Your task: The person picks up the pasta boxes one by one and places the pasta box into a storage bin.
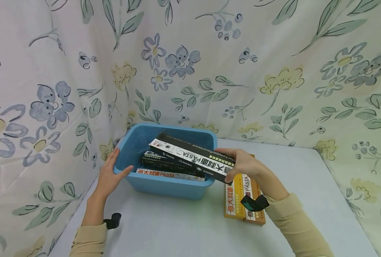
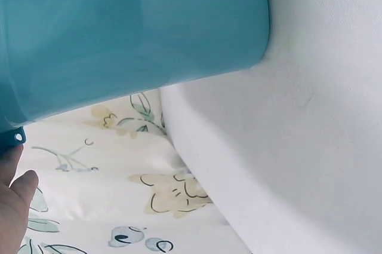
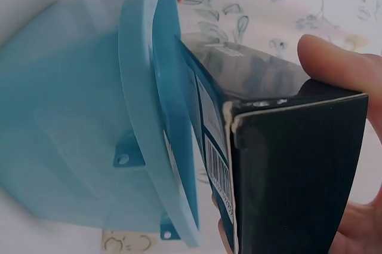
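A blue plastic tub (image 1: 164, 187) stands on the white table (image 1: 184, 228), with a black pasta box (image 1: 164, 161) and an orange pasta box (image 1: 168, 174) lying inside. My right hand (image 1: 242, 165) grips the near end of another black pasta box (image 1: 193, 156), which slants over the tub's right rim. In the right wrist view that box's end (image 3: 292, 176) sits between thumb and fingers beside the tub rim (image 3: 161, 122). My left hand (image 1: 111, 175) holds the tub's left rim, thumb hooked over the edge. The tub wall (image 2: 131, 33) fills the left wrist view.
A yellow pasta box (image 1: 233, 198) and an orange one (image 1: 254, 207) lie side by side on the table right of the tub, under my right wrist. Floral cloth (image 1: 190, 64) hangs behind and at both sides. The table's left edge (image 2: 197, 164) drops off beside the tub.
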The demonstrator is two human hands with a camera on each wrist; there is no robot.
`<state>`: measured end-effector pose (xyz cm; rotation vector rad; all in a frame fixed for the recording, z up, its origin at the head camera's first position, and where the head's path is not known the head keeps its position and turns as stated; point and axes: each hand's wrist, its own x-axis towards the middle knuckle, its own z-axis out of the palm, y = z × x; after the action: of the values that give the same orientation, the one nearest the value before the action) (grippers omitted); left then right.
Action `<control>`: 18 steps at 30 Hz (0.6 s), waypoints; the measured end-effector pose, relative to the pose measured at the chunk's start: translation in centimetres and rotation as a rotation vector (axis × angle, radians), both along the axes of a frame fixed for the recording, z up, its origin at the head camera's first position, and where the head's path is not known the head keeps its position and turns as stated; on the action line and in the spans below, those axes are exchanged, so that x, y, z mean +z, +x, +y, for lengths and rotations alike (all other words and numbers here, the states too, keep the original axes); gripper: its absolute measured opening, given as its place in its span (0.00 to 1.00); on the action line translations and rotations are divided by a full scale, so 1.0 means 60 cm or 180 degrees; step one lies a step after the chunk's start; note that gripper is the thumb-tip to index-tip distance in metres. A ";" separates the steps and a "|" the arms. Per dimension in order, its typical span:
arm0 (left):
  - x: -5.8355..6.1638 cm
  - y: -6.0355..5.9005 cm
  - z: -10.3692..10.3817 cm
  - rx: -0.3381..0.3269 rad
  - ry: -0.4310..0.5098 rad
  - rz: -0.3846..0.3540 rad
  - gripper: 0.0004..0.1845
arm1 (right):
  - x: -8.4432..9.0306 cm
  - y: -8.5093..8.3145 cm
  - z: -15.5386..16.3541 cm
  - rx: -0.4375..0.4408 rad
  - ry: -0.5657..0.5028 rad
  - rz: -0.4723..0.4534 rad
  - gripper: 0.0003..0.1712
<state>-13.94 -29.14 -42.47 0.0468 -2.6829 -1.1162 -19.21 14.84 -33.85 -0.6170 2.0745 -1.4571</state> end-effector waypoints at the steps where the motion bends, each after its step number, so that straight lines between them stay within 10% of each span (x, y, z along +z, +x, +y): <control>1: 0.000 0.000 0.000 0.0002 -0.0003 -0.0002 0.49 | 0.001 -0.002 -0.003 0.0038 0.0007 -0.0002 0.57; 18: -0.005 -0.002 -0.002 -0.0024 -0.0003 0.0076 0.48 | 0.011 -0.026 -0.058 0.0354 0.0229 0.0117 0.56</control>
<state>-14.07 -29.25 -42.78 0.0230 -2.6648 -1.1106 -20.74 11.35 -33.21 -0.7236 2.0759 -1.3125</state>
